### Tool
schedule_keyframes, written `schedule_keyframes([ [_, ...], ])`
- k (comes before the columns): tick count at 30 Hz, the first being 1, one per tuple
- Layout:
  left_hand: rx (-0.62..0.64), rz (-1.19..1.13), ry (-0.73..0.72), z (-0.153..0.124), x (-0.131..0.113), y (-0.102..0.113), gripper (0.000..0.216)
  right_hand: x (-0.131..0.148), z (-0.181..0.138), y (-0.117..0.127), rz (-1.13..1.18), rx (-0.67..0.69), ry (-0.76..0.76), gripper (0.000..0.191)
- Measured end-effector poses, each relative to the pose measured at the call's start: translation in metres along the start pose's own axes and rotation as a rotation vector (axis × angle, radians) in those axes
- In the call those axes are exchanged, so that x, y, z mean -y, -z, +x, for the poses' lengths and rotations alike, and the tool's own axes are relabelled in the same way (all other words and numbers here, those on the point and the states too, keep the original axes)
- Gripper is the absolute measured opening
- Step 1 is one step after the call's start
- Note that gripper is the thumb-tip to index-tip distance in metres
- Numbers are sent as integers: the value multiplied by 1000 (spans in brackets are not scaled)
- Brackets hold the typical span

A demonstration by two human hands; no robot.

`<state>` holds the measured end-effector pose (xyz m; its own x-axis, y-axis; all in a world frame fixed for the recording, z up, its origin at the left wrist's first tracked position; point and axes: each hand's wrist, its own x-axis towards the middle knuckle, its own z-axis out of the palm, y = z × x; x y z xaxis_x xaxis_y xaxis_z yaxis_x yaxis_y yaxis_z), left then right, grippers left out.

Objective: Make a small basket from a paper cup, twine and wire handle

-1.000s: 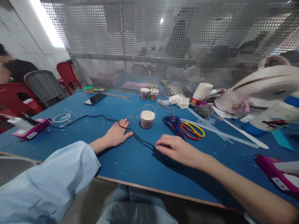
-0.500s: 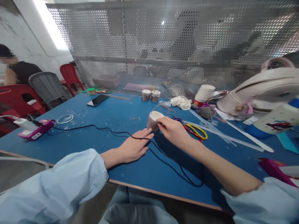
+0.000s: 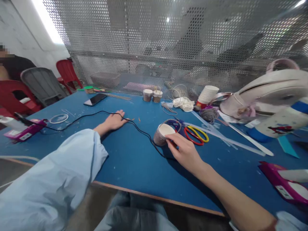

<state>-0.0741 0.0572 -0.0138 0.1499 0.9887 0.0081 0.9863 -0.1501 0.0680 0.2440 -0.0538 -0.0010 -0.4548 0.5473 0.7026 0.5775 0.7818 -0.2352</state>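
My right hand (image 3: 184,150) grips a small white paper-cup basket (image 3: 162,133) with a thin handle, tilted on its side just above the blue table (image 3: 134,163). My left hand (image 3: 114,121) lies flat on the table farther left, fingers spread, resting on a black cable (image 3: 101,113). Right behind the cup lie a blue glue gun (image 3: 177,123) and scissors with red and yellow handles (image 3: 196,134).
Two small cups (image 3: 152,95), a stack of white cups (image 3: 208,94), a ball of grey yarn (image 3: 209,114) and clear strips (image 3: 231,138) lie at the back right. A phone (image 3: 95,99) lies back left, pink power strips (image 3: 22,131) at both sides. A person sits at far left.
My right hand has carried the tilted cup back toward me and to the right. My left hand has drawn away to the left along the cable and now lies flat.
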Motion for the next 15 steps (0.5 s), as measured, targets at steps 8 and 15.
schedule_keyframes([
  [8, -175, 166, 342, -28, 8, 16, 34, 0, 0, -6, 22, 13, 9, 16],
  [15, -111, 74, -28, 1, -80, 9, 43, 0, -3, -4, 18, 13, 36, 17],
])
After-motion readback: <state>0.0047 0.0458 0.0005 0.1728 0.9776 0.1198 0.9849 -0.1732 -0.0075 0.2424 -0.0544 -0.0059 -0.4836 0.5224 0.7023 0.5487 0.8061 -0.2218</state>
